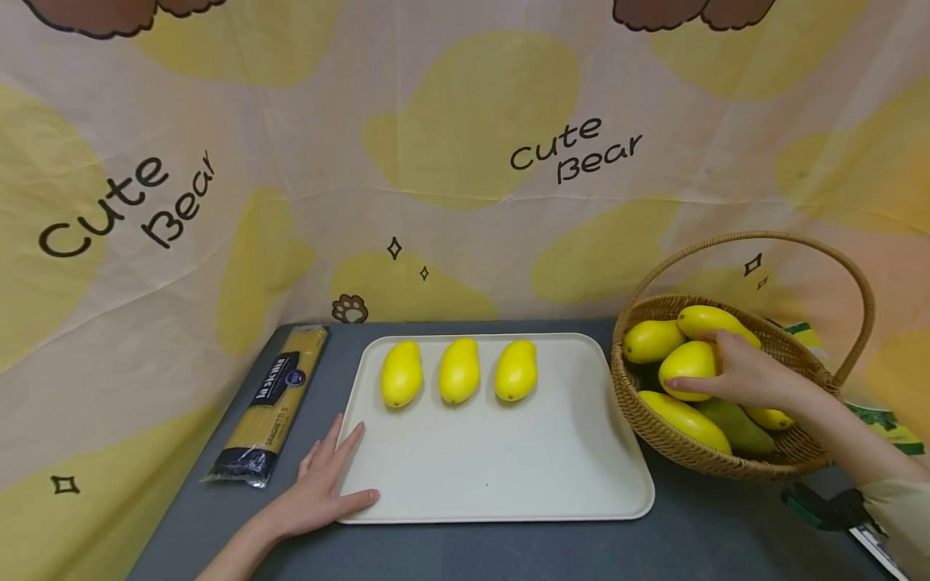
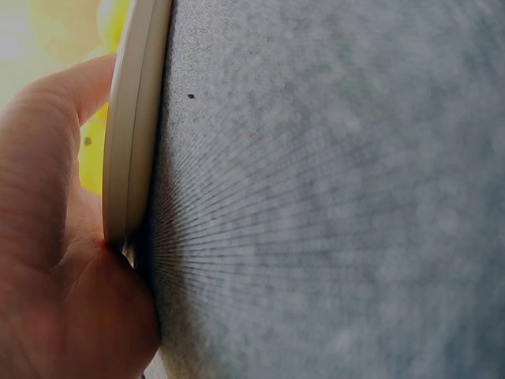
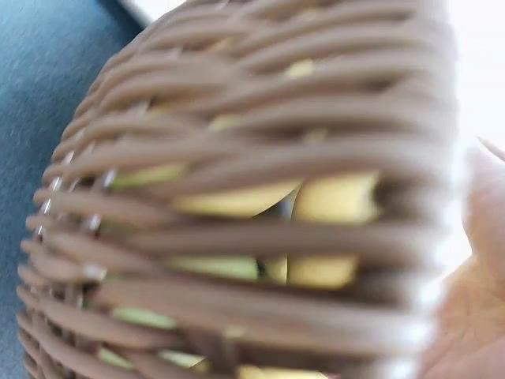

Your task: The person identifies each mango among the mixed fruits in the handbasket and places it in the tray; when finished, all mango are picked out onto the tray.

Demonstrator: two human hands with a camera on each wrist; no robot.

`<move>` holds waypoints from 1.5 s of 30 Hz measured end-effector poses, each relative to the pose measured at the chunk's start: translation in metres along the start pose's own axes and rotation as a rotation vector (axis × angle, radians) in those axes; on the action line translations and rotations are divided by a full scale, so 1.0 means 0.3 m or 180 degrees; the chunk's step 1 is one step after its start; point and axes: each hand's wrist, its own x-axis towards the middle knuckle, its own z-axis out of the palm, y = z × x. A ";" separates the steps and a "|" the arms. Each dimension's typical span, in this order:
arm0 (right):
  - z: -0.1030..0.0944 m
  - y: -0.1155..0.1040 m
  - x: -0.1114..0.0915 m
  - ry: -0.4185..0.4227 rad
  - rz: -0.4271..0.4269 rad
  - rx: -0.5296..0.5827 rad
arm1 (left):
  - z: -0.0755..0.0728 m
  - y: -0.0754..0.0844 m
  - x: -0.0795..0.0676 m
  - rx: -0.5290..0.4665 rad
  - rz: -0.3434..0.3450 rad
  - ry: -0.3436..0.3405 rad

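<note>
My right hand (image 1: 751, 373) reaches into a wicker basket (image 1: 697, 460) and grips a yellow mango (image 1: 686, 367), thumb on its near side and fingers over the top. Around it in the basket lie several other yellow mangoes (image 1: 679, 421) and a green one (image 1: 737, 428). Three mangoes (image 1: 459, 371) stand in a row along the far side of a white tray (image 1: 494, 468). My left hand (image 1: 320, 488) rests spread at the tray's near left corner, its thumb over the rim. In the right wrist view the basket's weave (image 3: 260, 158) hides most of the fruit.
A pack of spaghetti (image 1: 272, 407) lies on the grey table (image 1: 465, 557) left of the tray. The basket's tall handle (image 1: 756, 236) arches over the fruit. Behind and right of the basket is a green and yellow packet (image 1: 886, 424). A patterned cloth (image 1: 465, 161) hangs behind the table.
</note>
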 end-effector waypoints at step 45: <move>0.308 -0.374 0.083 0.0310 -0.0863 0.0226 | -0.008 0.000 0.007 0.0047 -0.0154 -0.0125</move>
